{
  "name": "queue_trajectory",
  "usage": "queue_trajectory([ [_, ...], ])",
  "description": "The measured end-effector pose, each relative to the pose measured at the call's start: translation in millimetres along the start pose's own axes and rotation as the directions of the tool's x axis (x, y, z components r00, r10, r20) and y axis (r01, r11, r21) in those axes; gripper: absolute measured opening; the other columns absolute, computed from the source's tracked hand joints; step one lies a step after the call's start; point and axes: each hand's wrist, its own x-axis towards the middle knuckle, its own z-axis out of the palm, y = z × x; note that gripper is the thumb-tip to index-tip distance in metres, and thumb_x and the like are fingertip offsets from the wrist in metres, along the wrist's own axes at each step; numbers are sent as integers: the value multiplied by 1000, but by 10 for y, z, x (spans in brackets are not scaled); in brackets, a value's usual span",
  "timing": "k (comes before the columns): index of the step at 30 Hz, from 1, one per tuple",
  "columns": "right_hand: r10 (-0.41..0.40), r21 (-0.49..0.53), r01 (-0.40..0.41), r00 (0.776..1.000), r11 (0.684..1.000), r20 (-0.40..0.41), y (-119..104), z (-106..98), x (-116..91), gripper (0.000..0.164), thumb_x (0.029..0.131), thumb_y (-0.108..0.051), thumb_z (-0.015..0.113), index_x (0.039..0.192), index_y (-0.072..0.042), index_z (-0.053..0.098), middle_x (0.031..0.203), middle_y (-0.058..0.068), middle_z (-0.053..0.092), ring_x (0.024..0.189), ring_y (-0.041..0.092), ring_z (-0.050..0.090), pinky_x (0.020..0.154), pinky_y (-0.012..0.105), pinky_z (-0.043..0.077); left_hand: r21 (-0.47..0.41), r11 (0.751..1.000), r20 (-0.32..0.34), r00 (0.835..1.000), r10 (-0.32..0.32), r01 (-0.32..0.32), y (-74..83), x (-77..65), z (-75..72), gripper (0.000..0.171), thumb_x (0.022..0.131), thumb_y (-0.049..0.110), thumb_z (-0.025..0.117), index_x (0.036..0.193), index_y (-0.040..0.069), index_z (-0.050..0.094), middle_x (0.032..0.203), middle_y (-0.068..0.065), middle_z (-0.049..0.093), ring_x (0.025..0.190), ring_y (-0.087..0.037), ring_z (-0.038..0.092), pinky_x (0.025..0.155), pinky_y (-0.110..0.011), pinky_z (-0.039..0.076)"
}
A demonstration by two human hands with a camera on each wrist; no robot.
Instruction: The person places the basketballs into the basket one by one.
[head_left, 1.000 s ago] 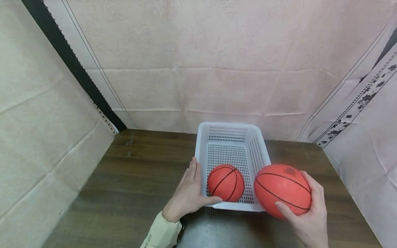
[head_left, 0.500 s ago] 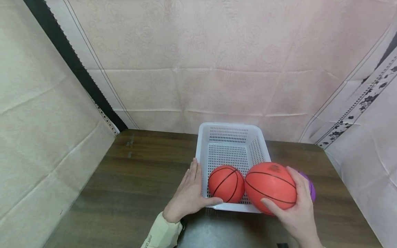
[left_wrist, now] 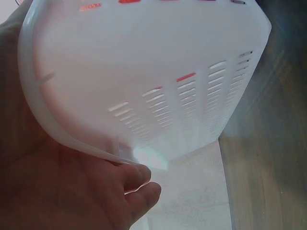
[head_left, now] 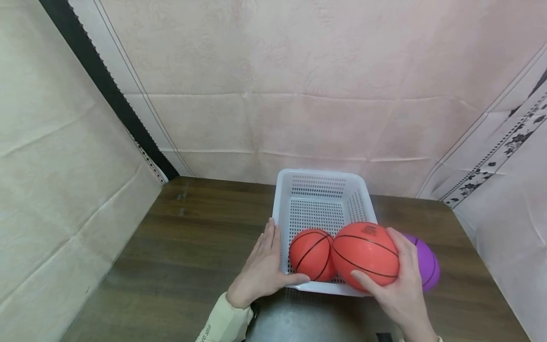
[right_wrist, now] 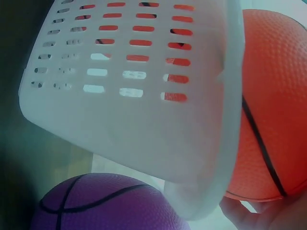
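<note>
A white perforated plastic basket (head_left: 322, 172) stands on the table with one orange-red basketball (head_left: 308, 256) in its near left part. My left hand (head_left: 261, 273) lies at the basket's near left corner, fingers straight along the side rim and thumb across the front rim. A second, larger-looking orange-red basketball (head_left: 361, 254) is in my right hand (head_left: 403, 280), gripped from its right side. It hangs over the near right corner of the basket and overlaps the first ball in the head view. In the right wrist view it shows beside the rim, above a purple ball (right_wrist: 110, 206).
Just right of the basket, the purple ball sits on the brown wooden table (head_left: 205, 247), partly hidden by my right hand. Pale cloth walls (head_left: 299, 85) enclose the table at the back and both sides. The basket's far end is close to the back cloth.
My right hand has carried the larger basketball leftward, from beside the basket to over its near right corner, uncovering the purple ball. My left hand stays at the basket.
</note>
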Motion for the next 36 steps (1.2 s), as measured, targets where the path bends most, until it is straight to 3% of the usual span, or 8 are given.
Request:
queue_trajectory([
  [2, 5, -6, -5, 1000, 1000, 24, 3, 3, 1, 108, 63, -25, 93, 149, -38, 31, 141, -6, 37, 116, 11, 40, 76, 23, 50, 2, 1000, 4, 1000, -1, 1, 6, 2, -3, 130, 68, 83, 60, 156, 5, 3, 162, -11, -10, 148, -24, -2, 117, -47, 13],
  [5, -25, -1, 25, 997, 1000, 80, 27, -8, 8, 101, 72, -25, 87, 152, -35, 25, 146, 1, 32, 121, 19, 36, 81, 42, 50, 4, 1000, 6, 1000, 1, -1, 8, 6, -11, 129, 69, 82, 60, 156, 5, 4, 162, -11, -11, 148, -24, -3, 117, -47, 13],
  [9, -89, 3, 90, 985, 996, 148, 81, -41, 6, 81, 89, -23, 66, 156, -28, 20, 154, 8, 20, 131, 27, 22, 85, 63, 38, 10, 1000, 5, 1000, 6, -6, 5, 5, -22, 129, 69, 82, 61, 155, 4, 6, 162, -11, -11, 148, -25, -4, 117, -47, 13],
  [12, -81, -33, 88, 982, 996, 169, 98, -68, -4, 71, 95, -25, 59, 156, -24, 22, 156, 10, 15, 133, 30, 16, 84, 68, 35, 14, 1000, 11, 1000, 4, -4, 3, 4, -28, 128, 69, 82, 60, 155, 4, 5, 162, -11, -11, 148, -25, -4, 117, -47, 13],
  [15, -54, -58, 63, 988, 996, 146, 92, -79, -3, 74, 91, -28, 67, 154, -19, 28, 154, 12, 17, 132, 32, 17, 82, 69, 36, 14, 1000, 9, 1000, 6, -6, -2, 3, -36, 129, 69, 82, 60, 155, 3, 5, 162, -12, -10, 148, -24, -5, 117, -47, 13],
  [23, -134, -68, 137, 990, 988, 47, 112, 70, -19, 96, 69, -24, 90, 147, -9, 35, 141, 20, 30, 128, 28, 23, 86, 59, 37, 4, 1000, -5, 1000, 22, -22, -7, -9, -11, 132, 68, 82, 62, 154, 0, 6, 162, -15, -8, 148, -25, -2, 117, -47, 14],
  [30, -173, 23, 177, 977, 984, -128, 120, 52, -43, 59, 74, -1, 81, 128, -3, 58, 129, 14, 46, 122, 9, 32, 88, 30, 28, 6, 999, -11, 999, 36, -36, -17, -7, 9, 131, 67, 84, 60, 155, 3, 4, 162, -15, -7, 148, -25, -3, 117, -46, 12],
  [36, -158, 23, 165, 972, 986, -176, 159, -30, -42, 50, 76, 3, 78, 123, -2, 62, 127, 14, 49, 121, 7, 35, 94, 20, 26, 3, 1000, 3, 1000, 25, -25, -31, 1, -9, 132, 66, 85, 58, 155, 4, 4, 162, -14, -8, 148, -25, -2, 117, -46, 13],
])
